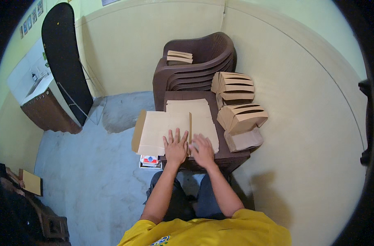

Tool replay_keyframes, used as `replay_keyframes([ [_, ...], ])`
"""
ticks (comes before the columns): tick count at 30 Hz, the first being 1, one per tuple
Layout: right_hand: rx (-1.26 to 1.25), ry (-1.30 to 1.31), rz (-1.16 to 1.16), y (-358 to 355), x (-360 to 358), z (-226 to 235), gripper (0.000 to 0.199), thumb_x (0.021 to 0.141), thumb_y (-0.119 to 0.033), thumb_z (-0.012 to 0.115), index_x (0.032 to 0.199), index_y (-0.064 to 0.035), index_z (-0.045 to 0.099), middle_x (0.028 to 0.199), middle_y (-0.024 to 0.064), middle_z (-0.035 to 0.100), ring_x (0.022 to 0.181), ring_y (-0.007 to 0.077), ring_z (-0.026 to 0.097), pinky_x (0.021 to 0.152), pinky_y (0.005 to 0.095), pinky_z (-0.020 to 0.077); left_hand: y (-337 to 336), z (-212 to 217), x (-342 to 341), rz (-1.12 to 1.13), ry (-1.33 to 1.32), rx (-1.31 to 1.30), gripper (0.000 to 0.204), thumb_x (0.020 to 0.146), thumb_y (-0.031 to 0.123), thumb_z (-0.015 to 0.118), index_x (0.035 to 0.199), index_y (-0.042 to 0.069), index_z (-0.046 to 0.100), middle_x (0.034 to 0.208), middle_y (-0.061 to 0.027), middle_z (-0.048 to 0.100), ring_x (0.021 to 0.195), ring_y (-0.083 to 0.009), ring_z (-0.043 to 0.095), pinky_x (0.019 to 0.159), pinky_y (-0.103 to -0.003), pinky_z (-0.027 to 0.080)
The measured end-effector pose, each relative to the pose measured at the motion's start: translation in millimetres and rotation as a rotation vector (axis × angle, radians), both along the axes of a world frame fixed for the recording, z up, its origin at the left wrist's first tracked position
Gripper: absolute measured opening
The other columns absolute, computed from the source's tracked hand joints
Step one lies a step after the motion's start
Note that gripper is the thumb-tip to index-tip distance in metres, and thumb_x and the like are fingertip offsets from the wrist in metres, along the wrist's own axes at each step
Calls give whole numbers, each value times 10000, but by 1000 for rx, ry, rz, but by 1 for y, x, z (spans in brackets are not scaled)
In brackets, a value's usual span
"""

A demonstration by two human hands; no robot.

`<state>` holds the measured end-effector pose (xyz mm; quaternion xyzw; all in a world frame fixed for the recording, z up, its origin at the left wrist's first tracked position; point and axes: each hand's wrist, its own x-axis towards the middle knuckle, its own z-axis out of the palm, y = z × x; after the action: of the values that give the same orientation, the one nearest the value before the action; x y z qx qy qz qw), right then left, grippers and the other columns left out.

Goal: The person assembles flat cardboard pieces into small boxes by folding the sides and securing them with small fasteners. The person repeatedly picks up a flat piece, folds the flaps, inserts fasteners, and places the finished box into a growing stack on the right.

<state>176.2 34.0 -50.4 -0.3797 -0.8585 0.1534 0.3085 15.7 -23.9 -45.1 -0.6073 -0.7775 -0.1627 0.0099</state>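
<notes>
Beside cream walls, a brown table (232, 158) bears flat paper sheets (162, 129) under both open, empty hands (175, 146) (203, 149).

Flat tan paper sheet (164, 129) on brown table, left edge overhanging, folded up.

Dim, perhaps overhead light; fisheye-bent edges

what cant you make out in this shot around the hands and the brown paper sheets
Head view:
- Right hand: motion-blurred, finger positions unclear.
- Paper sheet under the left hand: the palms hide its near edge.
- Small box below the table: mostly hidden by the sheet, too small.
- Folded stacks: count unreadable.
</notes>
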Motion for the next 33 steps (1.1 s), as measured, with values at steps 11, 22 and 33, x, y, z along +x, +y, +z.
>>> replay_keyframes([
  [11,-174,268,-68,-2,24,22,546,924,-193,799,1427,-66,631,1226,146,675,1138,339,657,1058,473,506,-34,24,-5,-298,-89,79,580,1003,554,626,1501,258,660,1677,-176,460,1633,-365,284,1295,-697,156],
  [22,-120,217,152,-2,39,31,449,839,-24,725,1260,-164,798,1304,127,644,1221,340,603,1098,445,489,-45,26,14,-197,-44,205,609,825,595,826,1300,217,783,1434,-101,643,1334,-310,563,1059,-490,445],
  [33,-229,30,313,49,46,22,156,924,-112,813,1070,-61,834,1182,134,661,1095,280,656,961,375,552,10,31,-3,-389,-189,238,488,790,477,840,1115,120,769,1265,-116,685,1241,-342,600,1020,-491,480],
])
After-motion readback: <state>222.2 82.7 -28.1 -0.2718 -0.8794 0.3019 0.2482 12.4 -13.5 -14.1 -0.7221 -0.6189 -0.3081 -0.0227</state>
